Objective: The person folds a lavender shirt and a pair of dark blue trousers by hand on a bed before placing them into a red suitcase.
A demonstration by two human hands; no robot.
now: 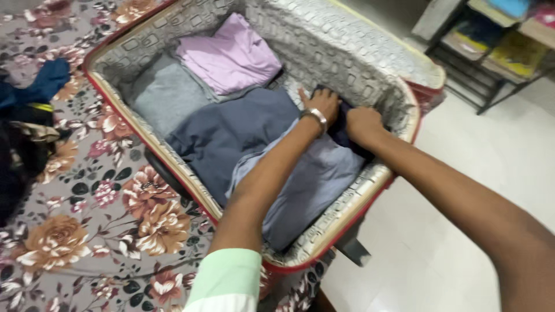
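At the far right corner of the open suitcase (370, 63), a dark navy folded garment (341, 128) lies wedged against the patterned lining. Both hands press down on it. Left hand (322, 104): fingers spread flat, palm down on the near-left part of the garment; a metal bracelet (316, 117) sits at the wrist. Right hand (362, 123): fingers curled under, knuckles up, bearing on the garment's right part just beside the suitcase wall; cannot tell whether it pinches any cloth. The two hands sit near each other, not touching.

Under and in front of the navy piece: a light blue-grey garment (306, 185) running toward the near rim, partly under the left forearm. Beside it to the left, a larger slate-blue folded garment (225, 136). Further back, a grey folded piece (165, 95) and on top of that side a lilac folded garment (231, 58), touching the back wall.

Suitcase has a red rim and grey block-patterned lining; it rests on a floral bedspread (87, 231), brown and pink flowers on grey. Heap of dark and blue clothing (32, 110) lies on the spread at the left edge. Pale tiled floor (462, 190) to the right; a metal rack (491, 52) with coloured items stands at upper right. Left arm shows a pale green sleeve (228, 280).
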